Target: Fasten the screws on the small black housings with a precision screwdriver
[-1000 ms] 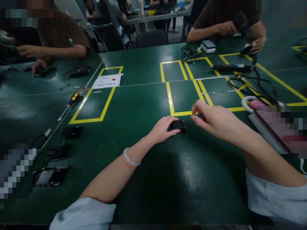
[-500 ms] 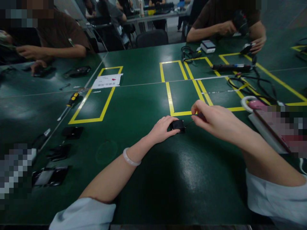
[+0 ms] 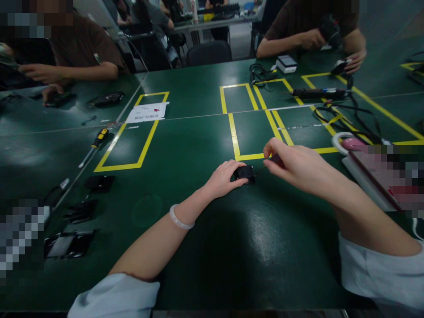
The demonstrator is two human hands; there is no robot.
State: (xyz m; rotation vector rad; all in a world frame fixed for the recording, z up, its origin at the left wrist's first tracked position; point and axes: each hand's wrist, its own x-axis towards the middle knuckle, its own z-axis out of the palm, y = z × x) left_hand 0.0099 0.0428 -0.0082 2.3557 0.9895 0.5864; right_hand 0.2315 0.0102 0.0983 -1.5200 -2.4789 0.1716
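A small black block-shaped part (image 3: 245,173) rests on the green table in front of me. My left hand (image 3: 228,179) grips it from the left, thumb on the near side and fingers on the far side. In my right hand (image 3: 281,162) is a dark-handled screwdriver (image 3: 273,160), pinched between thumb and fingers. Its thin shaft points down and left, and the tip is at the right side of the black part. Exactly where the tip touches is too small to tell.
At the left lie a yellow-black screwdriver (image 3: 100,138), a black part (image 3: 99,183) and plastic-wrapped pieces (image 3: 69,244). A paper label (image 3: 148,112) lies across yellow tape. Cables (image 3: 354,119) and a tape roll (image 3: 341,142) are right. Two people work opposite.
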